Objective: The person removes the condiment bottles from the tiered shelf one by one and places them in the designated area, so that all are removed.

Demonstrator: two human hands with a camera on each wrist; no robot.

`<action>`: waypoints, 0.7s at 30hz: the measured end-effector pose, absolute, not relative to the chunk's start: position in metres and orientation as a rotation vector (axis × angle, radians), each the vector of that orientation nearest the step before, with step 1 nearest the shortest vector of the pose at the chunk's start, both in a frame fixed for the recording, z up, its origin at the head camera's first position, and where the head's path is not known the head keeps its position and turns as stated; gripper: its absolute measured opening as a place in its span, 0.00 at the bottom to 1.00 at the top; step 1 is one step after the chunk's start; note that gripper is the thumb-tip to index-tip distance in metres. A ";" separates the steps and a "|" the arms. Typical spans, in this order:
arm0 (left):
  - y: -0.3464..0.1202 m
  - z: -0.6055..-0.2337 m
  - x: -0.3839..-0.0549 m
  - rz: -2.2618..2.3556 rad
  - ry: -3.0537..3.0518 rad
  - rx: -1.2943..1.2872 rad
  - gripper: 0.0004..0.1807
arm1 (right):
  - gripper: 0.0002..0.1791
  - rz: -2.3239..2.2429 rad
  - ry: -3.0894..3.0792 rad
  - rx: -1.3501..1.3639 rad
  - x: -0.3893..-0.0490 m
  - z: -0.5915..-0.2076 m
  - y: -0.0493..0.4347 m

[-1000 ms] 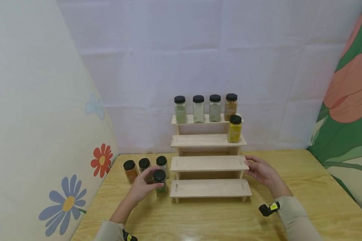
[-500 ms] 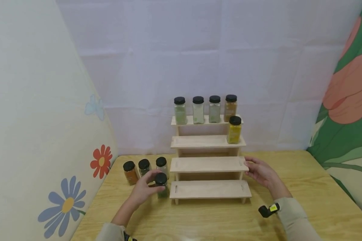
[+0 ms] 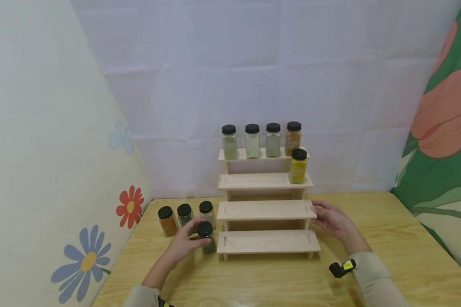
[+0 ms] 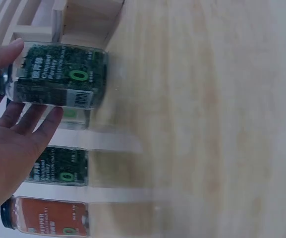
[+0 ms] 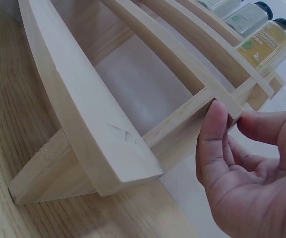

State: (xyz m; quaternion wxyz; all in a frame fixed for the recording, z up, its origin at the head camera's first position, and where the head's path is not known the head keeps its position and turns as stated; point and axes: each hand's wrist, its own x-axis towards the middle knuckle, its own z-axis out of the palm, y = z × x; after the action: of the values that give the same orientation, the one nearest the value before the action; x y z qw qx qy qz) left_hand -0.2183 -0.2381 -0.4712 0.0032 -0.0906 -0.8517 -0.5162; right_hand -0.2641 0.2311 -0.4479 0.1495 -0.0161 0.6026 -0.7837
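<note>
My left hand grips a parsley jar with a black lid between thumb and fingers, just left of the rack's lowest shelf. Whether the jar's base touches the table I cannot tell. Behind that hand stand a jar of orange-red pepper, a second jar of green flakes and a pale jar, partly hidden. On the right, my right hand pinches the end of the second-lowest shelf of the wooden tiered rack, thumb and forefinger at its corner.
Several black-lidded spice jars line the top shelf, among them a brown one. A yellow turmeric jar stands at the right end of the shelf below. White cloth hangs behind the wooden table, with patterned panels at both sides.
My left hand has moved the parsley jar slightly toward the front and right, mostly in the first half second. My right hand keeps its hold on the shelf end.
</note>
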 end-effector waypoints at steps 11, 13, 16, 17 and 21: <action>-0.216 -0.424 -0.227 -1.499 -2.490 -0.608 0.28 | 0.24 -2.268 1.710 -0.049 -0.266 -0.449 0.232; -0.207 -0.413 -0.231 -1.476 -2.465 -0.623 0.27 | 0.23 -2.265 1.710 -0.047 -0.266 -0.449 0.233; -0.193 -0.400 -0.238 -1.459 -2.442 -0.658 0.26 | 0.22 -2.264 1.712 -0.041 -0.266 -0.449 0.233; -0.188 -0.397 -0.242 -1.464 -2.428 -0.682 0.26 | 0.22 -2.262 1.711 -0.042 -0.266 -0.449 0.233; -0.167 -0.387 -0.255 -1.497 -2.363 -0.766 0.25 | 0.23 -2.260 1.711 -0.043 -0.267 -0.450 0.233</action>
State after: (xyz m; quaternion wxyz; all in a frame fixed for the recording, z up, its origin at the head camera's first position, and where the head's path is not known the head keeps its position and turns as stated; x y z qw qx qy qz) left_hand -0.2548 -0.1669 -0.3874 0.1201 -0.2622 -0.8088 -0.5124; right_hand -0.2666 0.2328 -0.4500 0.1525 -0.0151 0.5965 -0.7879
